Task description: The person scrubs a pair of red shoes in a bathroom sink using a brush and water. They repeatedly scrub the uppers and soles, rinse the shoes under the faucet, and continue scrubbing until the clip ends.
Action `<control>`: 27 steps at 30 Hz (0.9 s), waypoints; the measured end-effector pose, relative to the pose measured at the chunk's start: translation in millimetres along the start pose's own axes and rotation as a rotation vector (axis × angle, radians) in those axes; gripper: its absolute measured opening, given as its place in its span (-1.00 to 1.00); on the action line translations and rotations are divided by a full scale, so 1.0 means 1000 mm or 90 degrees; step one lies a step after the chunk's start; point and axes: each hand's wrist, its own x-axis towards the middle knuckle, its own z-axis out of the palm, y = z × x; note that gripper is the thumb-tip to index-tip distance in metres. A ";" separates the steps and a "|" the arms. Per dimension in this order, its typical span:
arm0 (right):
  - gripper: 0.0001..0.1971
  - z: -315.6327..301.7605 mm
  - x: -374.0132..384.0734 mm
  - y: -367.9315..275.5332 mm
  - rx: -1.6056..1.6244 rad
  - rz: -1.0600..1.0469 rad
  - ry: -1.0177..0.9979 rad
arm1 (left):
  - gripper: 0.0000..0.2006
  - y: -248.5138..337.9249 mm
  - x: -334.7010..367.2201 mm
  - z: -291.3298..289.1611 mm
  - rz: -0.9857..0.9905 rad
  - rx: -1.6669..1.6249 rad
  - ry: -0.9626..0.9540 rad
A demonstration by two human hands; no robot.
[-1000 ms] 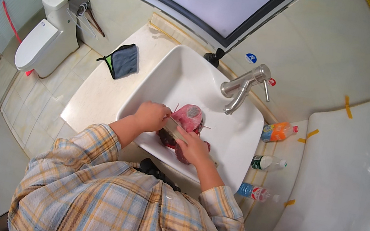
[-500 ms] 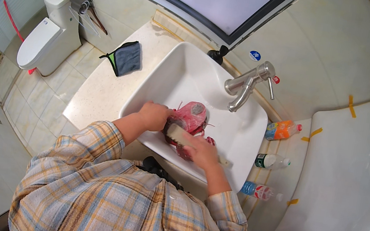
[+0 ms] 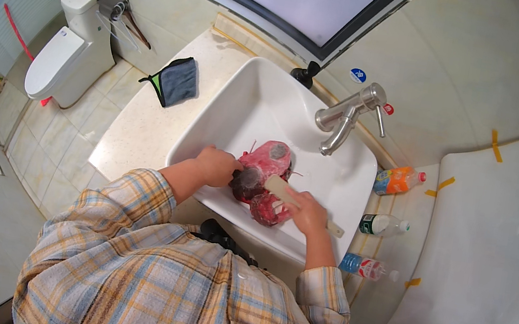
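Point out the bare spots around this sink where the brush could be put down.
Free: the counter between the sink and the dark cloth, and the sink's far half below the tap. Crowded: the near basin, where the left hand holds pink shoes and the right hand a brush; the right edge, lined with bottles.

A person in a plaid shirt leans over a white basin (image 3: 262, 105), left hand (image 3: 217, 166) gripping a red shoe (image 3: 263, 168) while the right hand (image 3: 307, 213) holds a wooden-handled brush (image 3: 282, 189) against it. A steel tap (image 3: 347, 116) stands at the far rim; three bottles (image 3: 382, 225) line the right counter, and a dark cloth (image 3: 177, 81) lies on the left.
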 end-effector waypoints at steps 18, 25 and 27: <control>-0.58 0.003 0.023 -0.003 0.233 0.024 0.067 | -0.63 0.001 0.002 0.001 0.005 0.024 -0.003; -0.58 -0.001 0.028 -0.002 -0.094 0.044 0.048 | -0.62 0.000 0.004 0.004 0.008 0.024 -0.007; -0.58 -0.011 0.031 0.007 -0.137 0.104 0.132 | -0.62 0.000 0.005 0.005 0.007 0.024 -0.008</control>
